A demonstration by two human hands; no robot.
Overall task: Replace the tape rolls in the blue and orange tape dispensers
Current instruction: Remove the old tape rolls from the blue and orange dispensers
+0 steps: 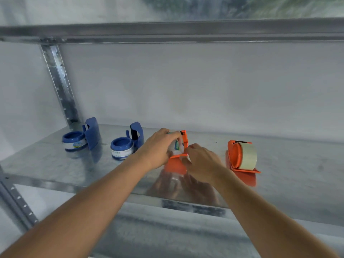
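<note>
A: Shelf check. Four dispensers on the galvanized metal shelf (55, 161). Far left blue tape dispenser (81, 138), lying with hub up, a thin roll on it. Second blue tape dispenser (128, 144) just right of it, same pose.

B: Hands?

A: Both at the middle orange tape dispenser (179, 155), which stands between the second blue one and the right-hand orange tape dispenser (242, 157). Left hand (158, 146) curled over the top of a tape roll (176, 146) seated in it, gripping the roll. Right hand (201, 161) against the dispenser's near edge, fingers curled; what they pinch, cannot tell.

B: Right-hand orange one?

A: Upright, well apart from the hands, carrying a full pale tape roll (248, 155).
</note>
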